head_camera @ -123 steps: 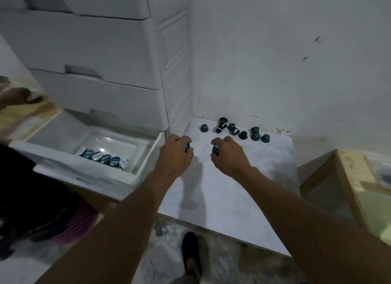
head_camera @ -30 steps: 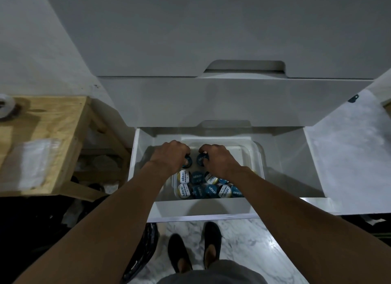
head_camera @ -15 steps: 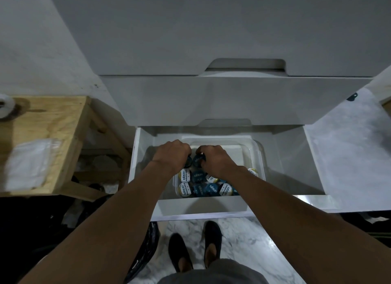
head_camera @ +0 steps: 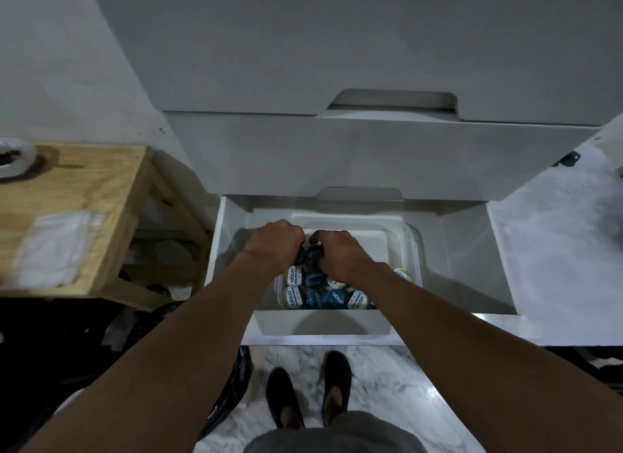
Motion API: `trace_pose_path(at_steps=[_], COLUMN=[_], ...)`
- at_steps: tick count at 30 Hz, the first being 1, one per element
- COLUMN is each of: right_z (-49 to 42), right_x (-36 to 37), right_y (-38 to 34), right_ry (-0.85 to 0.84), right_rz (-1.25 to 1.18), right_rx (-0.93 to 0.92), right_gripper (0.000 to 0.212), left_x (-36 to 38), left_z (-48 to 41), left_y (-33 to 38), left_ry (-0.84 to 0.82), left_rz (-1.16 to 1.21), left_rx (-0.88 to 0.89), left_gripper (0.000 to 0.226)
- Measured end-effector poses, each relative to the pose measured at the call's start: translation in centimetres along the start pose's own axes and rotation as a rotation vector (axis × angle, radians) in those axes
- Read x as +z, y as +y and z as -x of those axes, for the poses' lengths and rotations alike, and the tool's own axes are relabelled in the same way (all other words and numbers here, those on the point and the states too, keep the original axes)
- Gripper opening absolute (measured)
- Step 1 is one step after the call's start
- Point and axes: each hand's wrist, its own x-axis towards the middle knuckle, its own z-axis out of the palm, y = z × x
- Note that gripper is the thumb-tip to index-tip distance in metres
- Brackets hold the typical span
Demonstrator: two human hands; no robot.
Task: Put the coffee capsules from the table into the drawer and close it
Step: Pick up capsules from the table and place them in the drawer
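Note:
The bottom white drawer (head_camera: 465, 263) stands pulled out, and a clear plastic tub (head_camera: 409, 240) sits inside it. Several blue and white-lidded coffee capsules (head_camera: 317, 296) lie in the tub's near end. My left hand (head_camera: 274, 242) and my right hand (head_camera: 337, 252) hover side by side over the tub, knuckles up. Each is closed on a dark coffee capsule (head_camera: 312, 252), and the two capsules touch between my fingers, just above the pile. One white-lidded capsule (head_camera: 402, 273) lies apart at the tub's right side.
Closed white drawers (head_camera: 371, 156) overhang the open one. A wooden stool (head_camera: 84, 199) with a tape roll (head_camera: 13, 159) and a plastic bag stands at the left. The marble-look table (head_camera: 556, 233) is at the right, with one dark capsule (head_camera: 569, 157) on it. My feet are on the floor below.
Since four seconds ago I carried two capsules from the table to the drawer. In the last second my hands drew closer together and sank slightly towards the pile in the tub.

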Motion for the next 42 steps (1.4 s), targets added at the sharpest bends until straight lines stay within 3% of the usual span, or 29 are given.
trace_pose_path(at_steps=[9,16,21,29,34,42], right_z=[0.4,3.9,9.6,21.0,25.8,28.9], right_x=[-1.3,-3.9,-6.2,-8.5,-10.2,-12.2], right_y=[0.6,0.6,0.6,2.4,5.1,12.2], right_ry=[0.064,0.329,0.483,0.748,0.816,0.854], right_rz=[0.084,0.222,0.232,0.257,0.205,0.167], right_rx=[-0.075,-0.089,-0.010,0.120,0.241,0.351], right_gripper=[0.044,0.037,0.039,0.030,0.034,0.033], left_x=[-1.5,-3.4,-5.9,-9.1,-10.7,-10.7], left_z=[2.5,5.3,7.8,11.1,12.0,9.7], left_y=[0.5,1.7,4.0,10.4,16.0,25.0], left_ry=[0.088,0.330,0.522,0.677,0.715,0.680], left_rz=[0.015,0.018,-0.014,0.010,0.016,0.029], left_rx=[-0.094,-0.125,0.062,0.345,0.491,0.580], left_gripper=[0.036,0.033,0.033,0.030,0.032,0.035])
